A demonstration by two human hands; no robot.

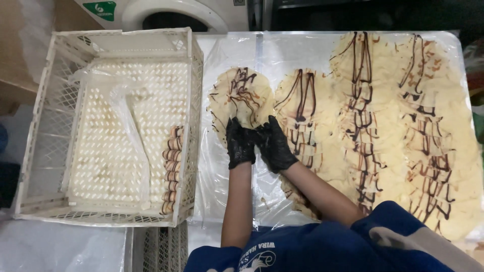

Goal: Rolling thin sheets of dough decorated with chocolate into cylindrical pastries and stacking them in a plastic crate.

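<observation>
L hand (240, 143): black glove; fingers curled on the near edge of the crepe (242, 96); gripping it
R hand (275, 143): black glove; touching L hand; fingers bent on the same edge; holding it too
Crepe: round, pale, brown sauce lines; at 12 o'clock from both hands; flat on the plastic sheet (224, 171)
More crepes (373, 116): rows at 3 o'clock; overlapped, w/ sauce stripes
Crate (113, 126): white, at 9 o'clock; rolls (172, 168) stacked along its right wall
</observation>
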